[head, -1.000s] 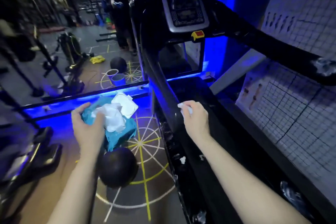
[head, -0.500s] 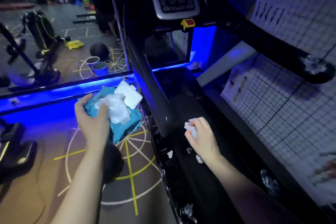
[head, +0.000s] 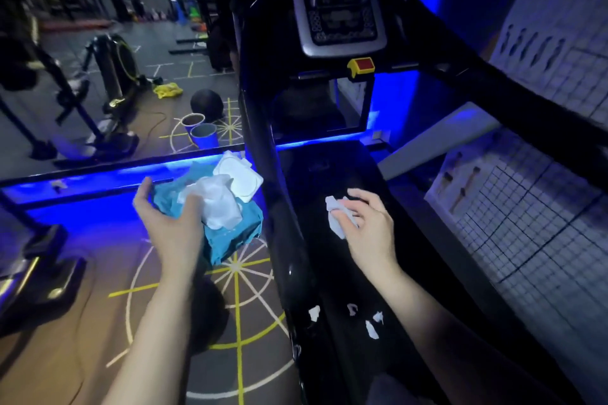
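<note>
My left hand (head: 171,223) grips a teal wet-wipe pack (head: 230,233) held in the air left of the treadmill. Its white lid (head: 241,176) stands open and a white wipe (head: 217,200) sticks out of the top. My right hand (head: 368,227) pinches a crumpled pale wipe (head: 337,217) over the black treadmill belt (head: 329,181). Several small white wipe scraps (head: 371,329) lie on the treadmill deck near my right forearm.
The treadmill's left rail (head: 279,207) runs between my hands; its console (head: 339,13) with a red stop button (head: 362,65) rises ahead. A wire-grid wall (head: 526,223) stands right. On the floor: a black ball (head: 207,316), two blue buckets (head: 200,131), gym machines at left.
My right hand with the wipe has come off the treadmill's left rail and moved right, over the belt. The wipe now shows more between my fingers. The left hand still holds the pack.
</note>
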`<state>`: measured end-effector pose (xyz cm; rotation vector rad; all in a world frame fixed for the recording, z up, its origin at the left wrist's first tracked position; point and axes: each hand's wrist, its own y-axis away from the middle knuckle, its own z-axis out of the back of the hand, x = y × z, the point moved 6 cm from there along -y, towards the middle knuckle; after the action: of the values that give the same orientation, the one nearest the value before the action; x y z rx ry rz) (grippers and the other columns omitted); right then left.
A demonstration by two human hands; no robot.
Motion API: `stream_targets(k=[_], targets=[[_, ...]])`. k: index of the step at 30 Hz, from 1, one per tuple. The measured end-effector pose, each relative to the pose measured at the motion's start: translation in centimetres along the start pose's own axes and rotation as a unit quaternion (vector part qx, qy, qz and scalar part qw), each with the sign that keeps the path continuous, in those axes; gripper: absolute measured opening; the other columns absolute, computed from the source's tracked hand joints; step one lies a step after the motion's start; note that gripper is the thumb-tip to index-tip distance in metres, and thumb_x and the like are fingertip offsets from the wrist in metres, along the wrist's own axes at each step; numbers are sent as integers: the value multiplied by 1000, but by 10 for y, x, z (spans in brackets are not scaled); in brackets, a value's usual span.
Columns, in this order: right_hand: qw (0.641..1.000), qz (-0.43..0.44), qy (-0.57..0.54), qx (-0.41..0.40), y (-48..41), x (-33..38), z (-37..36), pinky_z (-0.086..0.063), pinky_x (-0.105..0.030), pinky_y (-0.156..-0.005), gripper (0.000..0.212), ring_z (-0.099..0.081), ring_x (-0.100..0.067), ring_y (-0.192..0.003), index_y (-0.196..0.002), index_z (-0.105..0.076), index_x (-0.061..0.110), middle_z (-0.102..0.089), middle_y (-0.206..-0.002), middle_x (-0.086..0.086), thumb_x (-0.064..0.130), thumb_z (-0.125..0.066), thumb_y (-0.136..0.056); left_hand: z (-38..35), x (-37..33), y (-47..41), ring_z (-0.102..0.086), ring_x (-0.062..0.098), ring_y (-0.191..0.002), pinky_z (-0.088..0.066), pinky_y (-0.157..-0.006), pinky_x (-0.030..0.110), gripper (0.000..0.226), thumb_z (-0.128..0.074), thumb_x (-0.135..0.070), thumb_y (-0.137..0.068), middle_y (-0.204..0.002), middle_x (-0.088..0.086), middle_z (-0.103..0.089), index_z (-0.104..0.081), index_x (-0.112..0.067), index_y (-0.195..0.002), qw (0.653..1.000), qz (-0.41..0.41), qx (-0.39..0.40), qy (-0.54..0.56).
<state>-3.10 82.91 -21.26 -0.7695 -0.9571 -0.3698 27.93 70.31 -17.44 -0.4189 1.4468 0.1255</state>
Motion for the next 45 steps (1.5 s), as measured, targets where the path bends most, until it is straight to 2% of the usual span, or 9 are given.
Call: stream_targets(k=[4,8,12,16,23,31,35,42,45], targets=[[996,15,-65,63,-70,-13,-20,-55,-32,-92,17,-65,-6,-102,-98,-80,8,-64,-118,-3,-1,-74,-85,-24,4,-28,-65,21,-124,-49,-114,41,96,-79,-23,-79,-146,9,-59,-30,-16,-161,997,59,-46,-4],[982,13,-104,154,-151,-8,-32,-41,-5,-80,14,-58,15,-89,-91,-76,8,-61,-110,-10,-3,-75,-83,-19,6,-45,-76,26,-101,-61,-97,56,61,-80,-36,-64,-113,4,-77,-67,-20,-121,984,82,-155,-42],[953,-17,-146,264,-209,6,-24,-35,2,-74,9,-51,26,-82,-94,-74,-4,-55,-109,-15,-5,-72,-86,-6,-21,-2,-74,28,-103,-60,-93,49,74,-82,-31,-64,-121,16,-74,-62,-3,-130,948,141,-284,-15],[932,-65,-170,313,-239,9,-6,-36,-12,-60,16,-48,2,-62,-86,-69,5,-62,-75,1,19,-71,-92,-24,-51,26,-73,22,-101,-61,-91,43,78,-83,-29,-66,-124,13,-73,-56,-2,-135,919,173,-353,33],[911,-167,-169,338,-259,10,7,-60,-56,-78,23,-73,-36,-87,-90,-77,27,-76,-84,-5,11,-61,-84,-62,-117,51,-72,27,-106,-60,-97,48,45,-74,-8,-81,-119,11,-70,-55,-11,-121,914,167,-363,67],[874,-233,-184,384,-230,56,-48,-53,-25,-89,20,-68,-2,-89,-103,-79,24,-76,-93,13,37,-73,-89,-36,-109,55,-70,26,-112,-56,-104,52,72,-80,-32,-69,-130,9,-66,-45,-22,-131,921,184,-339,62],[880,-202,-176,392,-218,83,-58,-46,-5,-71,20,-66,6,-82,-110,-76,20,-75,-95,10,12,-65,-96,-32,-117,42,-68,26,-112,-56,-103,45,62,-78,-12,-87,-132,10,-64,-44,-18,-139,928,167,-320,88],[878,-236,-179,376,-244,74,-81,-59,-37,-85,16,-73,-15,-84,-88,-82,28,-78,-86,8,15,-74,-84,-57,-113,18,-67,16,-81,-55,-67,27,30,-73,-10,-91,-99,4,-72,-67,-3,-120,920,205,-291,164],[868,-270,-218,354,-267,65,-99,-57,-24,-71,17,-68,-7,-73,-88,-79,20,-76,-79,7,4,-73,-87,-78,-122,-6,-68,10,-72,-55,-60,21,17,-70,-5,-94,-86,-4,-72,-71,-10,-110,927,199,-284,139]])
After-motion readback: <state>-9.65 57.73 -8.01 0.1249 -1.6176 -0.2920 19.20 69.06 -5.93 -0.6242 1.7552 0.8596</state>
